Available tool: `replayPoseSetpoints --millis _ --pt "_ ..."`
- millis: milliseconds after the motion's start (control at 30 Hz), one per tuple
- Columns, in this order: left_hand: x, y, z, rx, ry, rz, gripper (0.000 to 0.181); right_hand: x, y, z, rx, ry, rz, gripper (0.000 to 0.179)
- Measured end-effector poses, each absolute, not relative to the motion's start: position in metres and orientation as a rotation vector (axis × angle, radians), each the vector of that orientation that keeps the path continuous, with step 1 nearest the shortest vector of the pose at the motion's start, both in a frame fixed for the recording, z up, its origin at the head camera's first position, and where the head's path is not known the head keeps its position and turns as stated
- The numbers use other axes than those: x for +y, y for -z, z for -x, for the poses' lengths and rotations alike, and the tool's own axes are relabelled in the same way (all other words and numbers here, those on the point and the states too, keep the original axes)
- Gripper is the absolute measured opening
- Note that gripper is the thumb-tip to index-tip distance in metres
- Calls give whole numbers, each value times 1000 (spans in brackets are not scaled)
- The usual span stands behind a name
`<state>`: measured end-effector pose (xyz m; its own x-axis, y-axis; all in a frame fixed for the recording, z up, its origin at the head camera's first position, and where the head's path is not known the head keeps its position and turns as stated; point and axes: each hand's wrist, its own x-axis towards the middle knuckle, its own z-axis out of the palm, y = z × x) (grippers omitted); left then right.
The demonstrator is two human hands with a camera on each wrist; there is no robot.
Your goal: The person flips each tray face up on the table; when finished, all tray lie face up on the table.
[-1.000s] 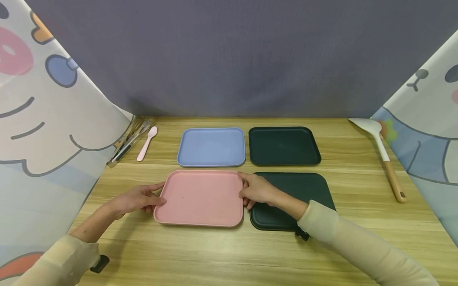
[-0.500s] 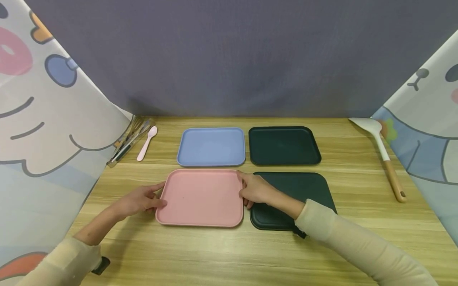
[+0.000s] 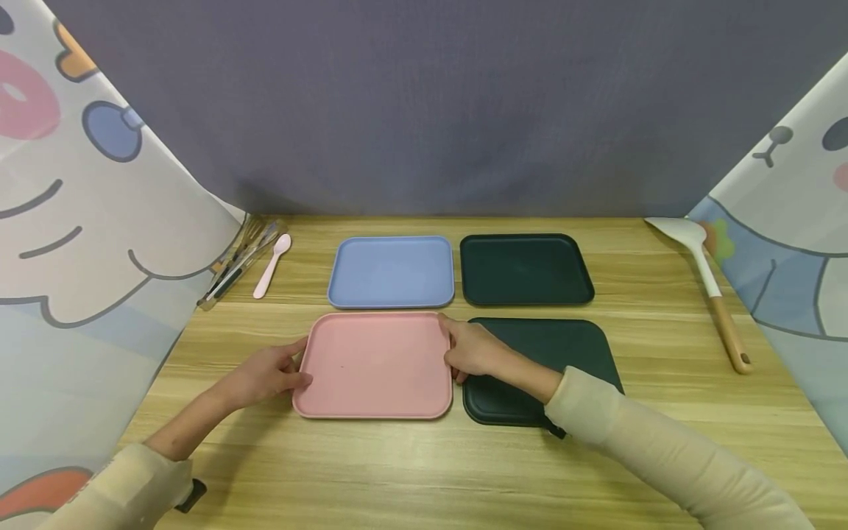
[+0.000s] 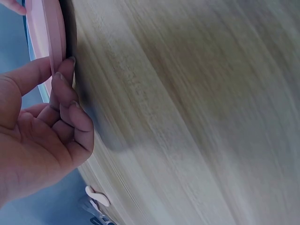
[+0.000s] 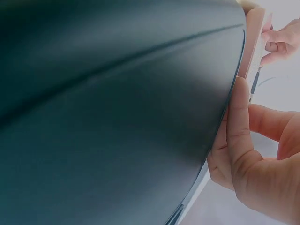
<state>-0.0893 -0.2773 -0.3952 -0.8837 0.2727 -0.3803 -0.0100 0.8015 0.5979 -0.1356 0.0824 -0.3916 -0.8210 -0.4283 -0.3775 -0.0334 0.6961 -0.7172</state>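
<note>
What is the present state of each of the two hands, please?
Left hand: closed, pinching the pink tray at its left edge.
Right hand: closed, holding the pink tray at its right edge.

Front-left tray [image 3: 374, 364]: between left hand [image 3: 265, 375] and right hand [image 3: 475, 349]
Front-right tray [image 3: 553, 347]: right of that
Back-left tray [image 3: 392, 272]: behind front-left tray
Back-right tray [image 3: 526, 270]: behind front-right tray
Spoon [image 3: 269, 272]: left of trays, right of cutlery [image 3: 229, 280]
Spatula [image 3: 705, 274]: right of trays

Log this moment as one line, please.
Left hand: pinches pink tray, left edge; right hand: holds its right edge; blue tray: behind pink tray
</note>
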Motion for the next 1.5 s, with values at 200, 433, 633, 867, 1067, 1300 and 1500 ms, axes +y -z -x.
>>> replayPoseSetpoints --millis 200,433,633,867,1067,1300,1500 --pt "-277 395 89 2551 -827 -206 79 81 390 136 2395 915 389 78" --pt "-275 395 89 2570 -782 -201 79 79 390 136 2402 894 396 80" --pt "-275 396 89 2578 -740 -177 80 80 390 138 2374 907 392 80" --pt "-262 376 84 2644 -576 -87 81 97 374 140 2286 1047 387 69" --pt "-217 344 82 2792 -457 -216 63 147 347 143 2417 899 484 67" --pt "-143 342 74 2701 -562 -529 59 215 340 149 2543 644 456 61" --pt "-93 354 70 2421 -634 -618 70 261 349 149 2585 460 359 66"
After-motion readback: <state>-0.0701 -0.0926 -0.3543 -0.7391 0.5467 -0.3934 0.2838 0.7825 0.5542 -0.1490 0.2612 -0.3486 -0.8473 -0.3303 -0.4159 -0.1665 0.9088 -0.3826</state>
